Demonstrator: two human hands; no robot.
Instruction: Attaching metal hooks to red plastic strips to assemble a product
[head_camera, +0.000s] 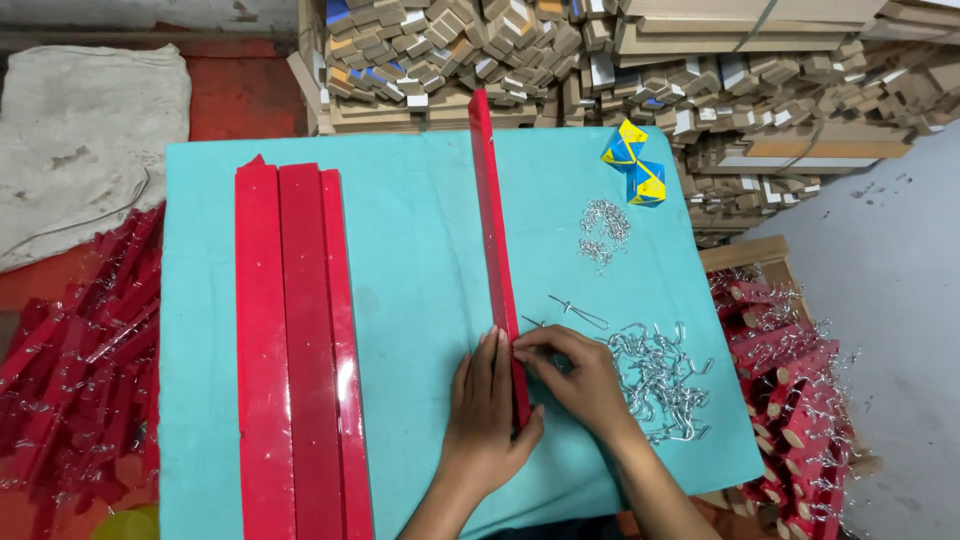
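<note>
A long thin red strip (492, 230) lies lengthwise on the turquoise table (420, 230), running from the far edge to my hands. My left hand (487, 410) lies flat on the table, pressed against the strip's near end from the left. My right hand (575, 375) pinches the same end from the right, its fingertips on the strip's edge. Just right of that hand sits a heap of silver metal hooks (660, 375). Two loose metal pins (578, 312) lie beside the strip.
Three wide red strips (300, 340) lie side by side on the table's left part. A smaller pile of tiny metal bits (603, 228) and two blue-yellow boxes (635, 165) sit far right. Red pieces (80, 350) fill the floor left; a crate (790, 400) of red hooked pieces stands right. Cardboard stacks (620, 60) behind.
</note>
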